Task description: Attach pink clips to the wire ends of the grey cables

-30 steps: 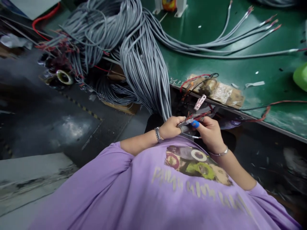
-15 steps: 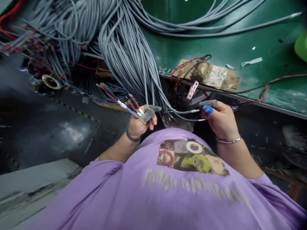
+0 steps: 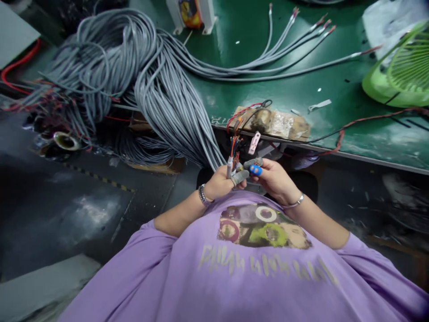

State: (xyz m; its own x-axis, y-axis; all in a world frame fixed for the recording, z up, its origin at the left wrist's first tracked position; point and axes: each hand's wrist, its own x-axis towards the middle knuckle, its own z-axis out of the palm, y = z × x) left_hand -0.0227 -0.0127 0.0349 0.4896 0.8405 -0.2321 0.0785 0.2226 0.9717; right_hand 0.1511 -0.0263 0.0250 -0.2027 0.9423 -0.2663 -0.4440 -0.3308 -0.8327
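Note:
My left hand (image 3: 221, 181) is closed round the end of a grey cable (image 3: 229, 166), whose stripped coloured wires stick up above my fingers. My right hand (image 3: 273, 179) meets it from the right, fingers pinched on the same cable end; its thumb wears a blue fingertip cover and other fingers wear grey ones. Both hands sit close together just below the front edge of the green workbench (image 3: 335, 112). A thick bundle of grey cables (image 3: 174, 112) hangs off the bench down to my left hand.
A taped cardboard pad (image 3: 273, 123) with red and black wires lies on the bench edge. A green fan (image 3: 402, 71) stands at the right. Several grey cables with stripped ends (image 3: 284, 49) fan out across the bench. A tape roll (image 3: 65, 141) lies left on the dark floor.
My hands were apart half a second ago, the left holding cable ends out to the left; now they have come together on one cable end. The view has tilted up over the bench.

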